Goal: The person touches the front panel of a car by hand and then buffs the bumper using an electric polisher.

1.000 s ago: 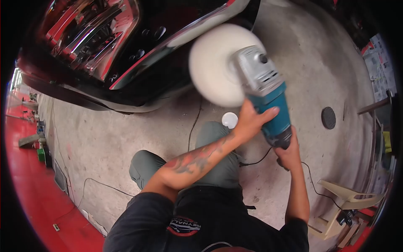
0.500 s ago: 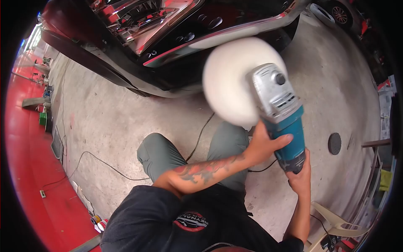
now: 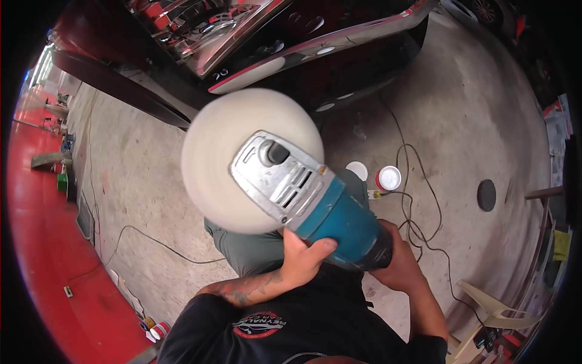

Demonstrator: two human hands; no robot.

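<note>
Both hands hold a teal and silver power polisher (image 3: 339, 218) in front of my body. Its large round white buffing pad (image 3: 209, 164) is blurred round the edge. My left hand (image 3: 303, 258) wraps the teal body just behind the silver head, thumb on top. My right hand (image 3: 400, 261) closes round the black rear end, with most of its fingers hidden beneath. Above the pad lies a glossy dark car body (image 3: 376, 67) with a pale smear along its lower edge; the pad looks apart from that edge.
An open tub of white paste (image 3: 389, 178) and its white lid (image 3: 357, 170) lie on the concrete floor. Black cord (image 3: 436, 206) loops at right, near a dark round disc (image 3: 486, 195). A plastic chair (image 3: 494, 306) stands lower right; a red wall (image 3: 42, 242) runs along the left.
The polisher has swung left and down, away from the car's edge and closer to my body, both hands still on it. The tub, lid and looped cord have come into view.
</note>
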